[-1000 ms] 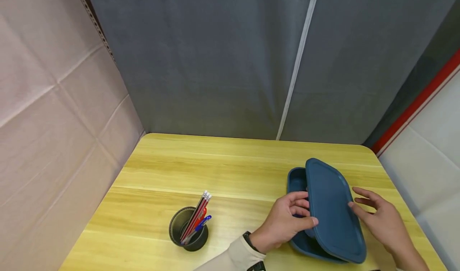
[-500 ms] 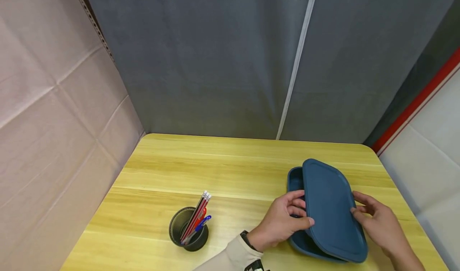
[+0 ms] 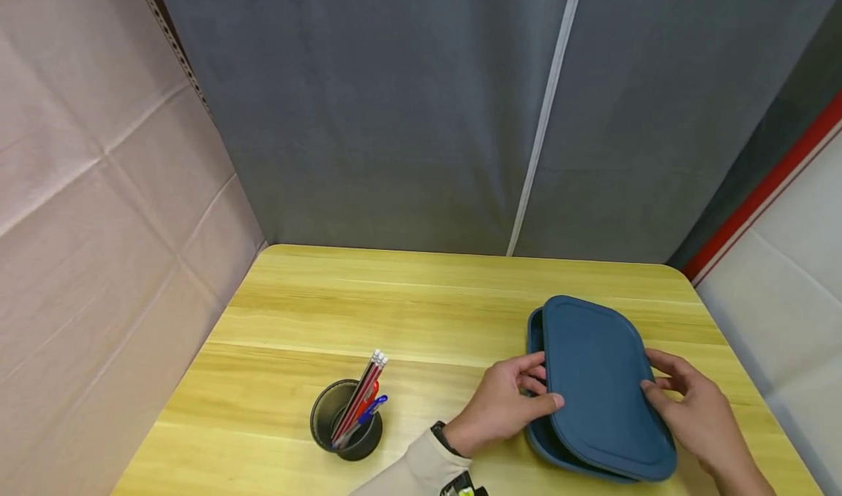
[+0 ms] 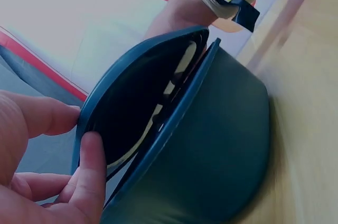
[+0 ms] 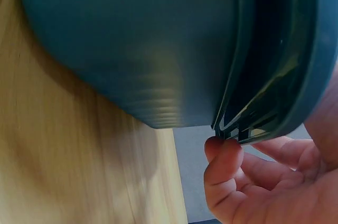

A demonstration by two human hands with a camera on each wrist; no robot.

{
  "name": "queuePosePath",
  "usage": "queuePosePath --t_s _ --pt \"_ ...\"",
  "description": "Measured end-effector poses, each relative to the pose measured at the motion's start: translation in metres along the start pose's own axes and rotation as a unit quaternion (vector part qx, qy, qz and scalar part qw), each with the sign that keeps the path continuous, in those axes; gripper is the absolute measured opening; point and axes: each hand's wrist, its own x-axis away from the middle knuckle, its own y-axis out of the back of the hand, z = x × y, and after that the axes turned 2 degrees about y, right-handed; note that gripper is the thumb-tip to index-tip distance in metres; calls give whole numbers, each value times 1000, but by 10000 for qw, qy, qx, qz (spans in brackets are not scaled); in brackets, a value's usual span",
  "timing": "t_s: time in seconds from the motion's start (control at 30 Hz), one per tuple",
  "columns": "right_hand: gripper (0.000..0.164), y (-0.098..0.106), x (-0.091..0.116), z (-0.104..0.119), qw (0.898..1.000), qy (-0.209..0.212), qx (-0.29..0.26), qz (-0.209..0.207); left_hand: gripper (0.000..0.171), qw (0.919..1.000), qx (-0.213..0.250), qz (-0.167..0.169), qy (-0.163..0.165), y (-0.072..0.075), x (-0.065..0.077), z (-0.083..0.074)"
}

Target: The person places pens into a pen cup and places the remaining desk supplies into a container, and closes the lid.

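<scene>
A dark blue rectangular lid [image 3: 605,394] lies over a matching deep box [image 3: 543,445] on the right side of the table. The lid sits askew, tilted up along its left side, so a strip of the box's dark inside shows there. My left hand [image 3: 503,408] pinches the lid's raised left edge between thumb and fingers. At the opposite edge, my right hand [image 3: 697,412] grips the lid's rim with thumb and fingertips. In the left wrist view a wedge-shaped gap separates the lid from the box wall [image 4: 227,134]; what lies inside is too dark to tell.
A black pen cup [image 3: 322,416] with several pencils and pens [image 3: 362,401] stands left of my left forearm. The wood-patterned table [image 3: 395,299] ends at a grey curtain [image 3: 395,116]. Pale cloth walls flank both sides.
The lid has slid left and come lower over the box, narrowing the gap. My left hand moved left with it. My right hand, loosely beside the lid a second ago, now grips its edge.
</scene>
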Motion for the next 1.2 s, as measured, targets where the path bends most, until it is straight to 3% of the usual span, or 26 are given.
queuePosePath --t_s 0.5,0.73,1.2 --pt "70 -2 6 7 9998 -84 -106 137 63 9958 -595 -696 -55 4 1 10" --pt "78 -6 7 9 9994 -207 -117 265 63 9970 -458 -608 -98 8 1 15" --pt "76 -9 9 10 9984 -304 -165 458 64 9980 -210 -589 53 7 3 18"
